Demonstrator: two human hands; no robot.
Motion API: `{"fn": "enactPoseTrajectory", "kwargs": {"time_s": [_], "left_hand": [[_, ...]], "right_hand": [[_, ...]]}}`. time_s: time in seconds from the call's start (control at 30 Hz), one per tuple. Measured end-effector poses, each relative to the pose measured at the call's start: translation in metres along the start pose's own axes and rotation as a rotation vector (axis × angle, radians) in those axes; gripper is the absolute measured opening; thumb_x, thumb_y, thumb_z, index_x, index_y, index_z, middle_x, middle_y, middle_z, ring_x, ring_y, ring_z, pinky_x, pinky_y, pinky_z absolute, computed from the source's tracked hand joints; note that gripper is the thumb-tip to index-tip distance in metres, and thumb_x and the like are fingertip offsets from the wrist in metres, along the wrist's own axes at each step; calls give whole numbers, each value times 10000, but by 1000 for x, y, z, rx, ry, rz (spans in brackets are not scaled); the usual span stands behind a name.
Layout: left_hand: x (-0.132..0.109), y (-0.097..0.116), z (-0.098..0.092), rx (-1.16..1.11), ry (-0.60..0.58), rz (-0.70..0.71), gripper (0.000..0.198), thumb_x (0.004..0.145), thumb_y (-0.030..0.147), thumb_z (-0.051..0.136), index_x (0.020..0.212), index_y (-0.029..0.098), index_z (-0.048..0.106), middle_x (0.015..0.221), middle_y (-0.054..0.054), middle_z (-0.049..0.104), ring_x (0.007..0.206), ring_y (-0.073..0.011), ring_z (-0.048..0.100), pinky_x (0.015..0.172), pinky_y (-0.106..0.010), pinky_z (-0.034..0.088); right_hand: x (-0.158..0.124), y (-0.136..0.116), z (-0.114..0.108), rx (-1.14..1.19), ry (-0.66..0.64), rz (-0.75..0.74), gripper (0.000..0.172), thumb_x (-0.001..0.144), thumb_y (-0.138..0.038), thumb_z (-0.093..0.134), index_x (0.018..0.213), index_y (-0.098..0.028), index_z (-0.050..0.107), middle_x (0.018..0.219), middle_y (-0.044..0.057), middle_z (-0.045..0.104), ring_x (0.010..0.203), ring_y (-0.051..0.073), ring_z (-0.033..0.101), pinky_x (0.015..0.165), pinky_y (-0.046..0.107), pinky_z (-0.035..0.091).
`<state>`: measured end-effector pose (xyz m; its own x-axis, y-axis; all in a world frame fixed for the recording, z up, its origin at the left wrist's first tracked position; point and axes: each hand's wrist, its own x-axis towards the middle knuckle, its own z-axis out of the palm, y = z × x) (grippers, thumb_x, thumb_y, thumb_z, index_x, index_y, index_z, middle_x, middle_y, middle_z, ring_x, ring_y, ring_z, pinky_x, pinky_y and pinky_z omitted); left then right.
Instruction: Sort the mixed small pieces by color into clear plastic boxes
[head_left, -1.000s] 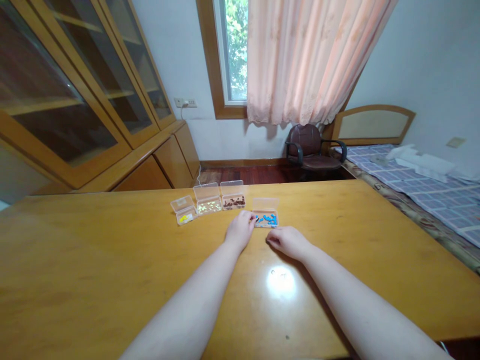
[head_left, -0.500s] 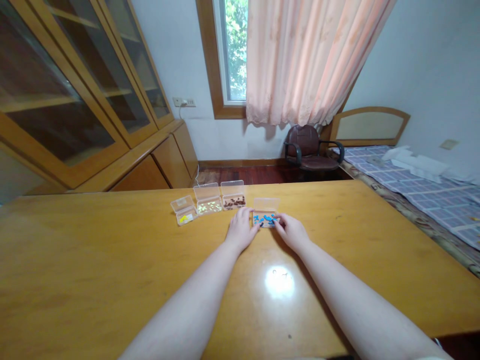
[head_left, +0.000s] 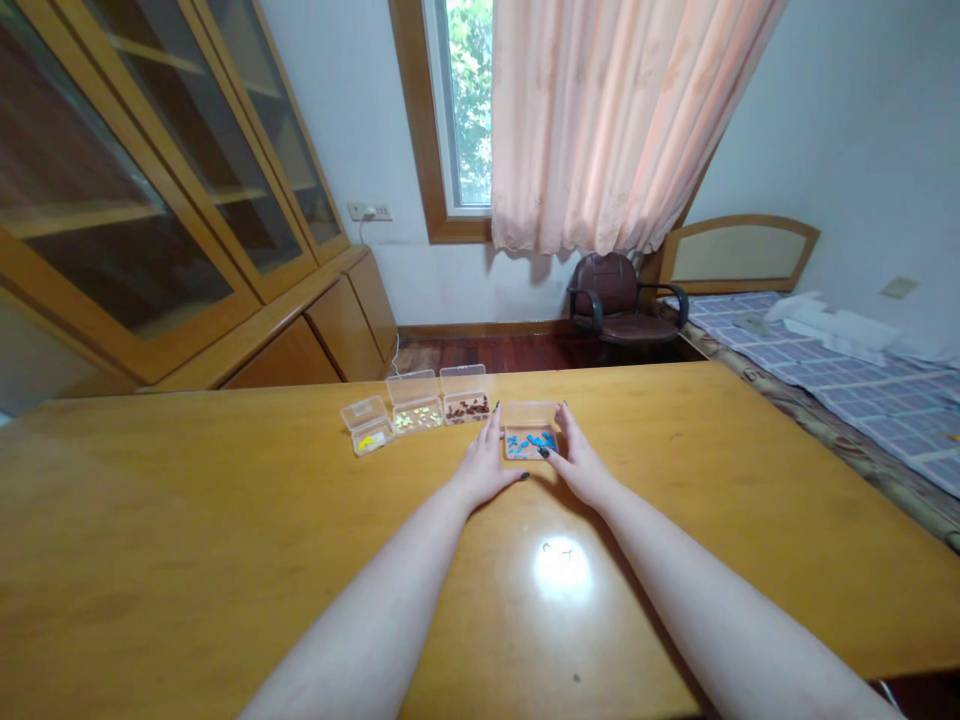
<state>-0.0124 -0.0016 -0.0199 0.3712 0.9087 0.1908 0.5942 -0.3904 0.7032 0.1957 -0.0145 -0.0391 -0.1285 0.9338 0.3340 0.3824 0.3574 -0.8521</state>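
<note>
A clear plastic box [head_left: 531, 457] with its lid raised stands on the wooden table [head_left: 300, 560], and small blue pieces [head_left: 531, 441] lie in it. Just left of this box is my left hand [head_left: 484, 468], thumb spread from the fingers and nothing in it. My right hand [head_left: 581, 462] is at the box's right side, fingers apart, its thumb at the front right corner. Whether that thumb touches the box I cannot tell.
Left of my hands stand three more clear boxes with raised lids: one with brown pieces [head_left: 466, 408], one with pale green pieces [head_left: 417, 418], one with yellow contents [head_left: 369, 441]. Beyond the table are a chair [head_left: 619, 300] and a bed [head_left: 840, 370].
Both hands have loosened around the blue-piece box. Their fingers have lifted and spread, and my left thumb has come away from its front edge. The box stays in about the same place.
</note>
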Motion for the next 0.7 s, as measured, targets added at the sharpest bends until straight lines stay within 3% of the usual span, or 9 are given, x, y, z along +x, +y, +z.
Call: {"fn": "enactPoseTrajectory", "kwargs": {"time_s": [0.13,0.3,0.47,0.57,0.7], "left_hand": [[1,1,0,52,14,-26,1168,585,279,795,1472,232,36,1409,-167,403,1254,-296,451,1052,-475,344],[0,3,-5,94,36,-22,1085,589,315,799,1455,216,153,1334,-144,489,1218,-286,480,1029,-456,370],[-3,5,-14,188,-51,106,868,612,365,786,1371,246,382,1396,-112,441,1299,-283,390,1090,-470,292],[-5,7,-17,200,-167,156,781,700,410,714,1389,249,383,1463,-112,364,1352,-275,319,1123,-481,229],[-5,8,-18,217,-247,156,509,894,336,463,1395,279,388,1489,-73,339,1373,-226,293,1135,-479,189]], "right_hand": [[-1,-3,0,97,1,21,859,839,-438,577,1486,-247,45,1464,169,316,1330,274,355,1087,534,282],[-1,-13,-7,97,-33,-12,602,884,-494,482,1402,-229,324,1372,147,456,1246,260,463,1032,467,385],[-2,-19,-16,-83,-3,-51,372,918,-449,396,1048,-205,645,1195,122,599,1171,252,520,1021,460,387],[-3,-21,-17,-186,-98,-59,334,904,-373,437,1080,-206,667,1248,126,582,1191,252,513,1025,466,385],[-4,-22,-12,-344,-215,-81,415,877,-300,479,1267,-187,569,1368,138,488,1306,262,398,1088,488,306]]}}
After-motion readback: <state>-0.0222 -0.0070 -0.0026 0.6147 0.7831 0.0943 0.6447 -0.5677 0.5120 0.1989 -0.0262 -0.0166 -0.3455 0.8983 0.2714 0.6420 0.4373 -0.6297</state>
